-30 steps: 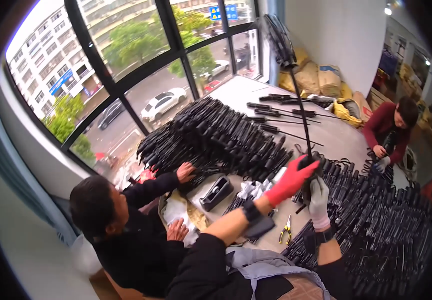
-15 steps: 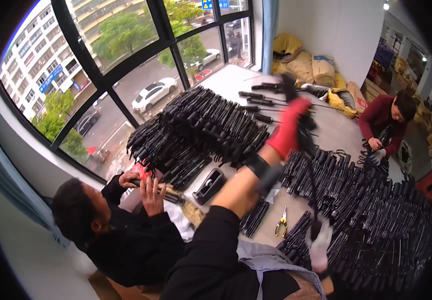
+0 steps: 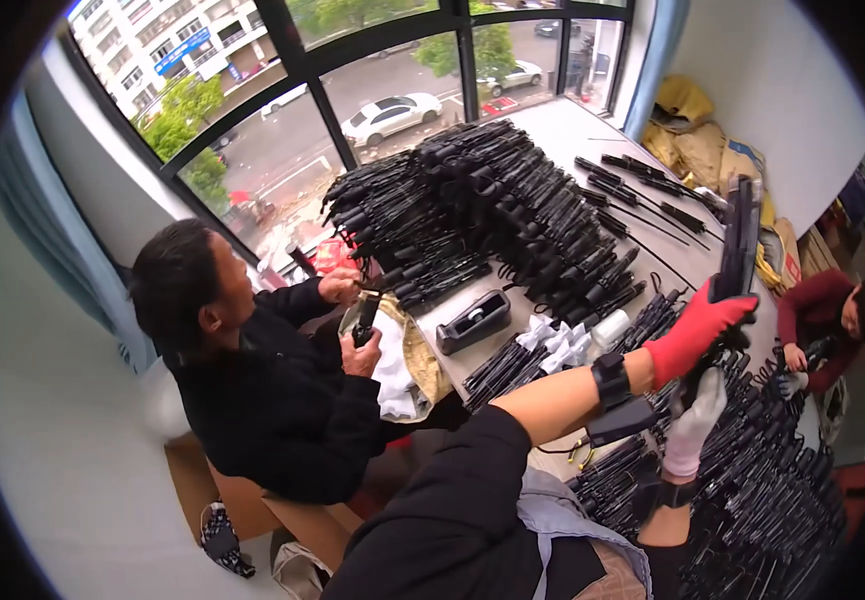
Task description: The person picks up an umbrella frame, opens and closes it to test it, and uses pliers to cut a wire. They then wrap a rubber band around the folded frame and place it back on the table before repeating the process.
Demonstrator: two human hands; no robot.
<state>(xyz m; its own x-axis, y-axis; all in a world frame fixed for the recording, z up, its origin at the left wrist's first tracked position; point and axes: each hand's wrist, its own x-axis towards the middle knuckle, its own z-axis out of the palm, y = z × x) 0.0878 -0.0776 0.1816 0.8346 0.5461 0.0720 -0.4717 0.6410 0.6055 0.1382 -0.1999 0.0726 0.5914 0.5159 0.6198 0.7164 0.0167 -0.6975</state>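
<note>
Tape dispenser (image 3: pixel 473 322): near the umbrella pile (image 3: pixel 522 205), likely for easy reach.
Left hand (image 3: pixel 697 338): clasped around the folded umbrella (image 3: pixel 740 235) above the table (image 3: pixel 580 124), presumably steadying it.
Right hand (image 3: pixel 696 415): at its lower end, apparently supporting; closure not discernible.

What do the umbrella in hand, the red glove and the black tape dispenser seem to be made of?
Umbrella: probably thin synthetic cloth, dark with a slight sheen along its length.
Red glove: seemingly soft fabric, matte with no bright highlights; any coating can't be told.
Tape dispenser: likely moulded plastic, smooth and black, with rigid-looking edges.
</note>
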